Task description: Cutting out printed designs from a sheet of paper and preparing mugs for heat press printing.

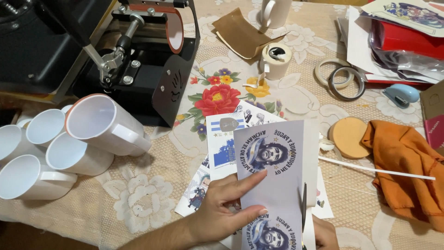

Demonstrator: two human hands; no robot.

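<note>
My left hand (221, 209) pinches the printed sheet (273, 176) above the table (152, 203). Right hand (323, 234) works the scissors (304, 203), grip mostly hidden, can't tell. Keep paper taut, blade tracking the print's right margin.

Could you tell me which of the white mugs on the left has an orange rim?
The top mug, stacked on the others beside the black press; the rest have plain white rims.

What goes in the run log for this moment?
left hand: holds printed sheet | right hand: scissors cutting sheet's right edge | mugs: lying at left
</note>
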